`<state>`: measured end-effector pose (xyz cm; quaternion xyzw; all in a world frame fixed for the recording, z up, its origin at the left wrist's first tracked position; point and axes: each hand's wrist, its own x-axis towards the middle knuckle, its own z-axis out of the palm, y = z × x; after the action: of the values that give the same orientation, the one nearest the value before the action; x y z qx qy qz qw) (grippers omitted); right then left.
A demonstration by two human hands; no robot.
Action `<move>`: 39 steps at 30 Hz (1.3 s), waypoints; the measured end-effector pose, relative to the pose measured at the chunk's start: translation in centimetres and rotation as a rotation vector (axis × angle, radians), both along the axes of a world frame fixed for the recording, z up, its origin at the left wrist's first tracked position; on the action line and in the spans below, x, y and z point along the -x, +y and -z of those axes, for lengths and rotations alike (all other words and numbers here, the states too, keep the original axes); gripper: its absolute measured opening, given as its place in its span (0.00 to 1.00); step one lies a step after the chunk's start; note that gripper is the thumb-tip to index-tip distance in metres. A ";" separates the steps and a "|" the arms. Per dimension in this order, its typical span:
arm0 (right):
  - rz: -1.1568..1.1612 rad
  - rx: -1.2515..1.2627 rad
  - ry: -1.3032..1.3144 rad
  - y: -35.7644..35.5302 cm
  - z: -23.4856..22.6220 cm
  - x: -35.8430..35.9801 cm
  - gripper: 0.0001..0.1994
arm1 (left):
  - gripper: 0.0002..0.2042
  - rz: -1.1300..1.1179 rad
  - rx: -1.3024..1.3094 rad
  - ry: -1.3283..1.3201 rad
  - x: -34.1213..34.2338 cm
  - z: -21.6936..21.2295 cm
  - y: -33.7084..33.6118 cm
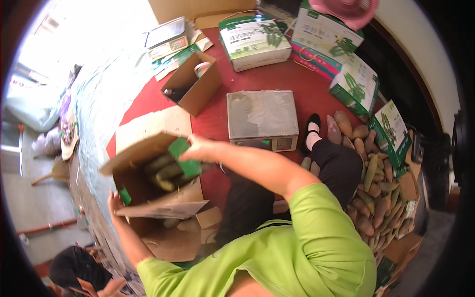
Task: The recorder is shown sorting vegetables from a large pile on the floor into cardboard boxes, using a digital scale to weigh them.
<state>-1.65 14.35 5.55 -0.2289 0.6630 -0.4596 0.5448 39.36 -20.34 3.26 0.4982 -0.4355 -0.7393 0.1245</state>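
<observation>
Head view, left to right. At the far left, a pale blue sheet point(99, 94) covers the floor beside a red mat point(297, 84).

The left hand point(115, 202) grips the lower left corner of an open cardboard box point(143, 183); the fingers wrap behind the box wall, and how tightly they close cannot be told. The box is tilted, its open side turned toward the person, with 1 flap point(163, 209) folded down in front. Inside it lie several long greenish-yellow tubers point(166, 173). A second, plain cardboard box point(168, 242) sits just below it.

The right hand point(198, 148) reaches across to the box's upper right edge, fingers curled over a green cardboard flap point(184, 157) and pressing on it; the thumb is hidden.

Behind the tilted box stands a smaller open brown box point(195, 84), and beyond that a flat scale point(166, 33). At centre, a metal platform scale point(261, 119) rests on the red mat, its display facing the person. The person's leg, in dark trousers, and a black shoe point(310, 129) lie to its right.

Behind the platform scale and curving down the right side are 4 white-and-green printed cartons point(255, 39). A heap of brown and yellowish tubers point(376, 198) fills the floor at right, well apart from the held box.
</observation>
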 end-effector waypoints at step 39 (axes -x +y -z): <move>0.929 -0.034 0.255 41.7 -3.6 21.6 0.16 | 0.11 0.735 0.690 0.517 45.0 -20.1 44.2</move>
<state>-23.26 56.03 9.19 0.0460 0.7639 -0.6119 0.1999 -5.59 23.87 23.33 0.0470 -0.7522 -0.6468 0.1172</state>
